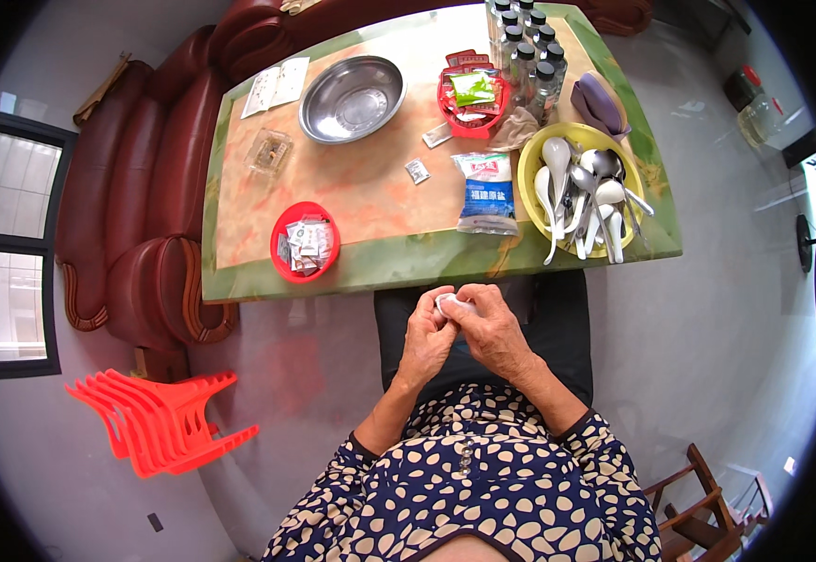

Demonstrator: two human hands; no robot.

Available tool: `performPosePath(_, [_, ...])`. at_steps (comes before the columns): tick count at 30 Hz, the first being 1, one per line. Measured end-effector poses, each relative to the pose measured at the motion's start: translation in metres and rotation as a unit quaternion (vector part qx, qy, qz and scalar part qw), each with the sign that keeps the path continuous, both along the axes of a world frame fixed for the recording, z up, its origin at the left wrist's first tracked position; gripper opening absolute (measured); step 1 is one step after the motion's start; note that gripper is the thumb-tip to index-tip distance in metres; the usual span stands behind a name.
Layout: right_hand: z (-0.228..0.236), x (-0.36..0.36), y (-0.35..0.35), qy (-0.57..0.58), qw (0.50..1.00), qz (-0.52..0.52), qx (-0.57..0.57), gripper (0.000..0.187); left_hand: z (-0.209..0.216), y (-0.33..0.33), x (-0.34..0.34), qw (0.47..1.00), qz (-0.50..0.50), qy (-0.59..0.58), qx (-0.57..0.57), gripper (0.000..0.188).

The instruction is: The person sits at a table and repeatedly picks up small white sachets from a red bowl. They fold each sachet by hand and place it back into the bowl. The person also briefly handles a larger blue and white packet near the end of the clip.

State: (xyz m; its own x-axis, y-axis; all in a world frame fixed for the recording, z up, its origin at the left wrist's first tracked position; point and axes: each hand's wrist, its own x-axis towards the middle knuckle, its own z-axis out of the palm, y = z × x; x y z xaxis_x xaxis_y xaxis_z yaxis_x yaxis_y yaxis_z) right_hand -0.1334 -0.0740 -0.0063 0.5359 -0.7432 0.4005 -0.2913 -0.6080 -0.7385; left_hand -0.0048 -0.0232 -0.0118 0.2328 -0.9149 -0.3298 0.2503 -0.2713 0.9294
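Wad [444,301], small and white, lies between your two hands, just off the middle of the worktop's [380,248] near edge, above the black seat [558,323]. Neither hand is nearer: your left hand [426,339] and right hand [496,332] both touch it, fingers curled closed and tips pinching it. Your fingers cover too much to tell its long axis. Beyond the near edge, the bag [486,197] lies ahead and slightly right of your hands; the red bowl [279,225] stands by the near-left corner.
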Motion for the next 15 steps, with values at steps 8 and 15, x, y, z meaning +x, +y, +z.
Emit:
performPosePath(8, [0.004,-0.006,-0.008,0.004,0.997,-0.073,0.031,0.039,0.0,0.003,0.012,0.985,0.014,0.154,0.071,0.031])
performPosePath(15, [-0.006,-0.002,0.004,0.055,0.998,0.002,-0.025,0.045,-0.006,0.001,0.013,0.932,0.089,0.344,0.074,0.033])
